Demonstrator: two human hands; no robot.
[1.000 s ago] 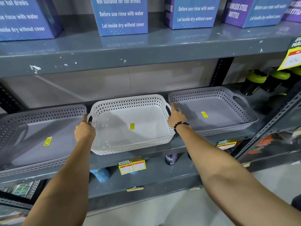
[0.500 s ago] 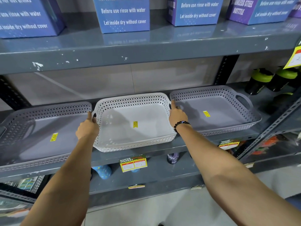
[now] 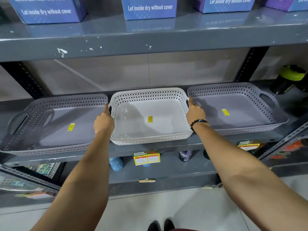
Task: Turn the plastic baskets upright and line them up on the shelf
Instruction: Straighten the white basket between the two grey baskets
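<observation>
Three shallow perforated plastic baskets stand upright side by side on the grey shelf [image 3: 166, 148]. The middle one is a white basket [image 3: 150, 130] with a yellow sticker inside. My left hand [image 3: 104, 121] grips its left handle and my right hand [image 3: 195, 113], with a black bead bracelet on the wrist, grips its right handle. A grey basket [image 3: 50, 130] sits to the left and another grey basket [image 3: 241, 104] to the right, each nearly touching the white one.
Blue boxes [image 3: 150, 7] stand on the shelf above. Dark bottles with green lids [image 3: 290, 79] stand right of the baskets. Price tags [image 3: 146, 158] hang on the shelf edge, with bottles on the lower shelf [image 3: 116, 164]. Black uprights frame the bay.
The white basket, held at both handles, has slid slightly back on the shelf. The view has dipped a little; the grey baskets stay put.
</observation>
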